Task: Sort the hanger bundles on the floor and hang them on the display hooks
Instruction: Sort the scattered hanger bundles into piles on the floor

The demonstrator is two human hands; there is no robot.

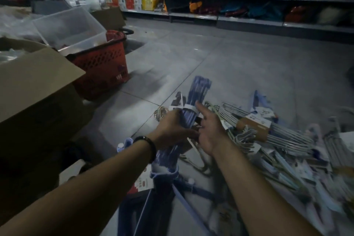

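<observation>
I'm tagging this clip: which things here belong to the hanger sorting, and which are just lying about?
Job: blue plastic hanger bundle, gripped by the left hand; right hand beside it; grey wire hanger bundle with brown card band.
Lying about: red plastic shopping basket; clear plastic tub; brown cardboard box.

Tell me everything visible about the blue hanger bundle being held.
The blue hanger bundle is a tight stack of blue, plastic-looking hangers bound by a white band. It slants away above the tiled floor. The left hand grips its middle; the right hand, fingers straight, is beside it.
</observation>
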